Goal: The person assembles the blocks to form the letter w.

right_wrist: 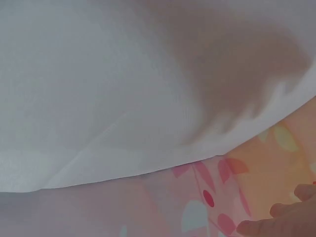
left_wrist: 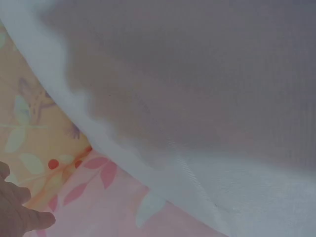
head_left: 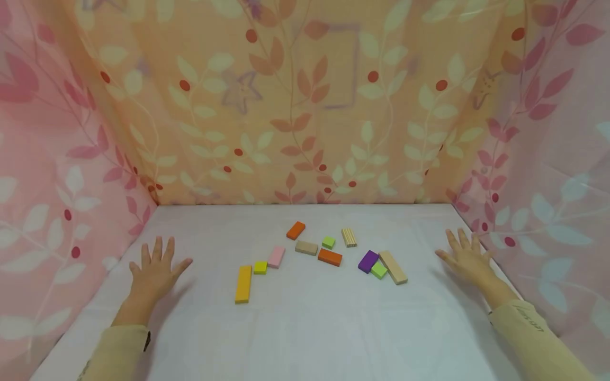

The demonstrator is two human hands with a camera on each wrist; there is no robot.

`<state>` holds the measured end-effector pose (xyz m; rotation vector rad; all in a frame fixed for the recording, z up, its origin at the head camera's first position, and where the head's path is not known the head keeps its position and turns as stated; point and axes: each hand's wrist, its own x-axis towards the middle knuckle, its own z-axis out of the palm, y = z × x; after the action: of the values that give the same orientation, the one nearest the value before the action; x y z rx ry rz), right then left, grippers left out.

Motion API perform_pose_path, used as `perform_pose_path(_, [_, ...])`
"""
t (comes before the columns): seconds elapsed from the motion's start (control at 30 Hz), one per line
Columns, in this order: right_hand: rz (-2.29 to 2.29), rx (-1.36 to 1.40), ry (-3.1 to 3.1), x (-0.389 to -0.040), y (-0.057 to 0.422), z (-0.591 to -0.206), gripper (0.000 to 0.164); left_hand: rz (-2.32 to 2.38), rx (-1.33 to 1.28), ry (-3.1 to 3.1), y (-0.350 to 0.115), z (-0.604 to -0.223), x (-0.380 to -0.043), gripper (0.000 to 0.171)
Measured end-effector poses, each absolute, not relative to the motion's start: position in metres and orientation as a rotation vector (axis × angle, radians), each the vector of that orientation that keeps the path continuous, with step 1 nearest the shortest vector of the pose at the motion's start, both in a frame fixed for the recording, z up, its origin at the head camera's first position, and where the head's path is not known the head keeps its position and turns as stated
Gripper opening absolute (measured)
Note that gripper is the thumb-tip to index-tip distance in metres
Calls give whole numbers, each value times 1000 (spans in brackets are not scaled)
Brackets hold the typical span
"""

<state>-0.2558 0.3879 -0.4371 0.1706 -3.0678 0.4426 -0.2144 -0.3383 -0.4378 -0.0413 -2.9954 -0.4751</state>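
My left hand (head_left: 154,272) is spread with straight fingers at the left side of the white table, holding nothing. Nearest to it is a long yellow block (head_left: 243,284). My right hand (head_left: 467,260), fingers also spread and holding nothing, is at the table's right edge. A long beige block (head_left: 393,267) is the closest piece to it, beside a purple block (head_left: 368,261) and a green block (head_left: 379,270). In the left wrist view, fingers (left_wrist: 29,217) show at the lower left; in the right wrist view, fingers (right_wrist: 276,222) show at the lower right.
Across the middle lie a yellow-green block (head_left: 260,268), a pink block (head_left: 276,256), orange blocks (head_left: 330,257), a grey-beige block (head_left: 306,247), a small green block (head_left: 328,242) and a striped piece (head_left: 349,237). Flowered curtains (head_left: 305,106) enclose the white table (head_left: 305,333) at the back and sides.
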Motion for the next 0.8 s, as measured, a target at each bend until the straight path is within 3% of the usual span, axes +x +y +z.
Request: perform_pose_path(0.8, [481, 190, -3040, -265, 366, -432, 88, -469, -34, -3010, -339, -433, -210, 92])
